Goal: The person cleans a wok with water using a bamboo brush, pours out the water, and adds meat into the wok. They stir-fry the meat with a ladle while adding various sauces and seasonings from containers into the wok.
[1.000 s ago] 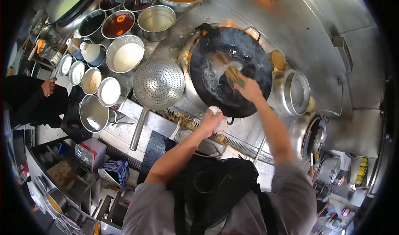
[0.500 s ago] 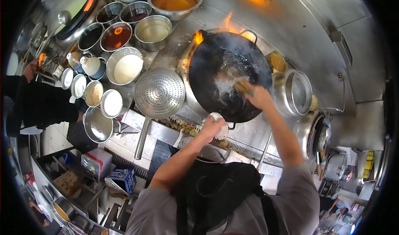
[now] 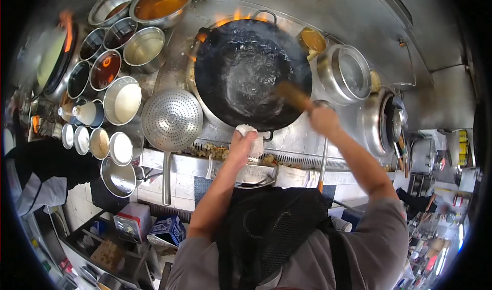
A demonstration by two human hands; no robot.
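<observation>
My right hand point(image 3: 324, 120) is closed round a tan wok brush point(image 3: 293, 96). Motion blurs the brush, which reaches over the right side of a large black wok point(image 3: 211, 72). Bubbly, steaming water covers the wok's bottom, and flames show behind its far rim. At the near rim, my left hand point(image 3: 239, 150) grips a folded white cloth point(image 3: 255, 146) beside the small loop handle point(image 3: 268, 136). The cloth partly hides whether the fingers also grip the rim.
A large perforated strainer point(image 3: 172, 120) lies left of the wok. Bowls of liquids and seasonings, including an orange-brown one point(image 3: 160, 3), crowd the far left. A steel pot point(image 3: 344, 73) stands right. Another person's dark sleeve point(image 3: 56, 159) is at left.
The brush has come up and right from the wok's middle, with my right hand drawing back. My left hand stays at the near rim with the cloth. The view has shifted right.
</observation>
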